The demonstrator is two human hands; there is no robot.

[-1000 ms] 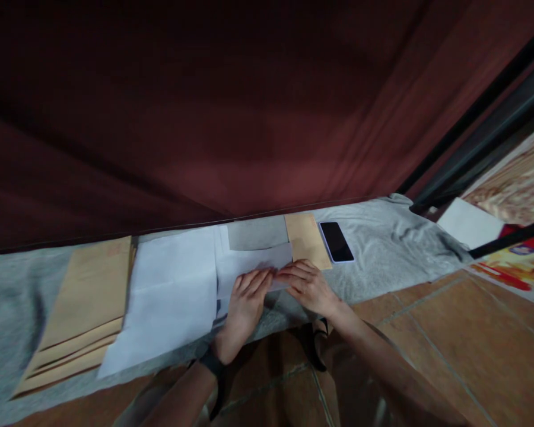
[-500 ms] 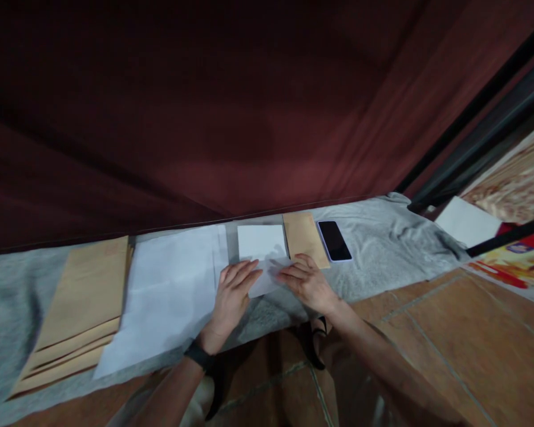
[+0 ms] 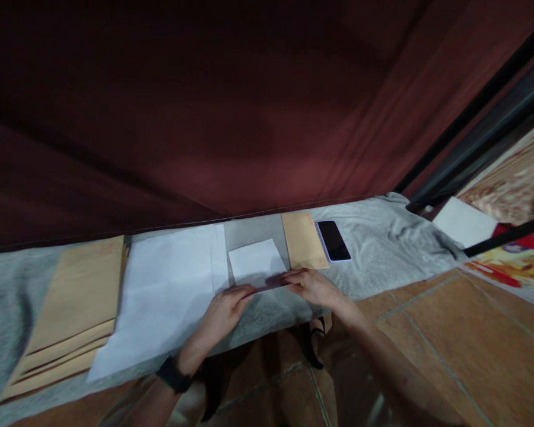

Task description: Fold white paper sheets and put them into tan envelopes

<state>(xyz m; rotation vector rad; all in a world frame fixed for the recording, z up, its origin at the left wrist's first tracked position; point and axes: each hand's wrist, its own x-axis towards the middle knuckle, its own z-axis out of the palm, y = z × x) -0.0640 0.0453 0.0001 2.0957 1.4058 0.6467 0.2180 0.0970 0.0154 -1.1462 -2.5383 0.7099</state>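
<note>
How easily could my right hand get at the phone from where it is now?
Probably yes: the phone lies uncovered on the cloth, close beyond the right hand, with nothing seen between. Its fingers are at the small paper, though.

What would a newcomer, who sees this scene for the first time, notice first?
Probably the dark red surface, which fills most of the upper view. Below it, near the middle of the grey cloth, the left hand and right hand hold a small white paper at its near edge. The brown envelopes stand out at far left.
</note>
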